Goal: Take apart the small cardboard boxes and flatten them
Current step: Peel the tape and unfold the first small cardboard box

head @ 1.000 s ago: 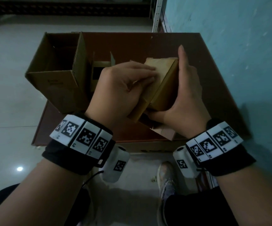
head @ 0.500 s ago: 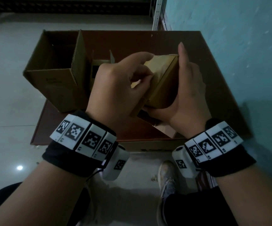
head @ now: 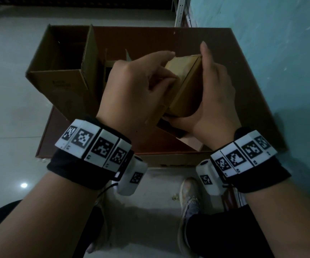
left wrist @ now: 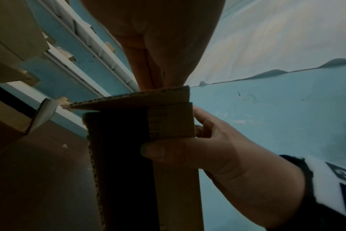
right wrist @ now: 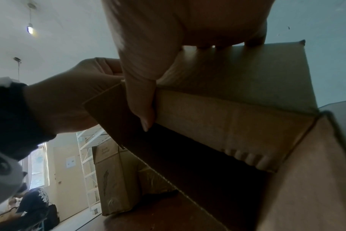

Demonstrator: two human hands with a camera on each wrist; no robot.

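A small tan cardboard box (head: pixel 185 84) is held tilted above the brown table (head: pixel 169 36), between both hands. My left hand (head: pixel 141 86) curls over its top left edge, the index finger reaching across the top face. My right hand (head: pixel 213 95) clasps the right side with straight fingers, the thumb (left wrist: pixel 154 151) pressing across the near face. In the right wrist view the box (right wrist: pixel 237 75) shows a dark open inside and loose bottom flaps, and my left hand (right wrist: pixel 69 96) grips a flap edge. A second small box (head: pixel 111 65) stands partly hidden behind my left hand.
A large open carton (head: pixel 61 75) stands on the table's left part. A teal wall (head: pixel 271 62) runs close along the right. My shoe (head: pixel 189 198) and the tiled floor show below the table's near edge. Shelving and another person appear far off in the right wrist view.
My left fingers have lifted from lying flat on the box top, and the index finger now stretches toward its far edge. The box has turned a little more upright; the right hand keeps its hold.
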